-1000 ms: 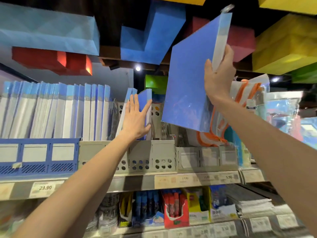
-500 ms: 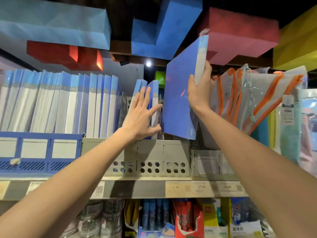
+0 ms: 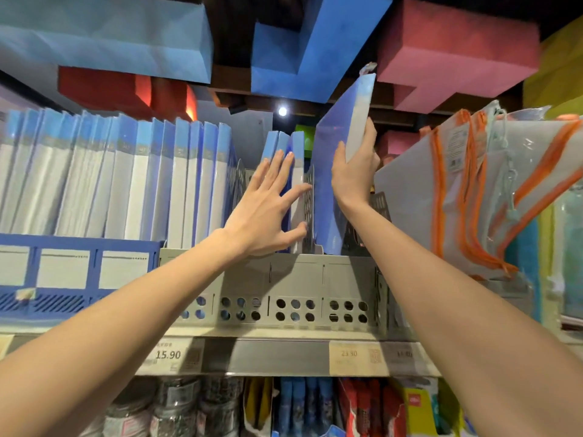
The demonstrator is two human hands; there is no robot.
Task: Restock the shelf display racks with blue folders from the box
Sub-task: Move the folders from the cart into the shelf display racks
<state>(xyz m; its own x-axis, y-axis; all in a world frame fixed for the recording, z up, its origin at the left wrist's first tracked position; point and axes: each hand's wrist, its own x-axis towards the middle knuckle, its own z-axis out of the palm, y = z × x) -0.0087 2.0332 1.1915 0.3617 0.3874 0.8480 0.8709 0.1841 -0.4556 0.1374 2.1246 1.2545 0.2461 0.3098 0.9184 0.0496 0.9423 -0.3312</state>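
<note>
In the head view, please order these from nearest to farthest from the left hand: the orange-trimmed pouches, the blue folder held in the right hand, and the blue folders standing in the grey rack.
1. The blue folders in the grey rack: the left hand presses on them.
2. The held blue folder: just to the right, gripped by the right hand.
3. The orange-trimmed pouches: at the far right of the shelf.
</note>
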